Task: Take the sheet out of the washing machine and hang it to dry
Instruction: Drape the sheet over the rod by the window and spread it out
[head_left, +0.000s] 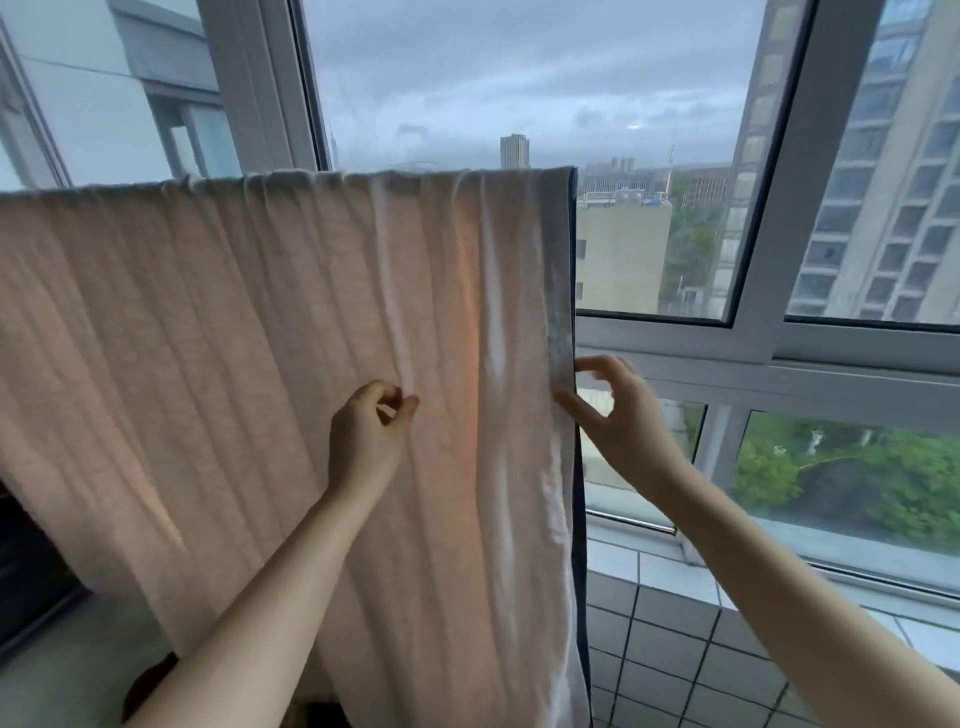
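Note:
A pale pinkish-white sheet (234, 322) with a dark blue reverse side hangs draped over a high horizontal rail, which it hides, in front of the window. It falls in long vertical creases past the bottom of the view. My left hand (371, 431) is raised against the front of the sheet near its middle, thumb and forefinger pinching a fold. My right hand (610, 410) is at the sheet's right edge; the thumb lies on the front and the curled fingers hook round the edge at about the same height.
Behind the sheet is a large window with white frames (769, 332), looking out on tower blocks and trees. A white tiled sill and wall (675, 639) run below it at the right. A dark opening (31, 582) shows at the lower left.

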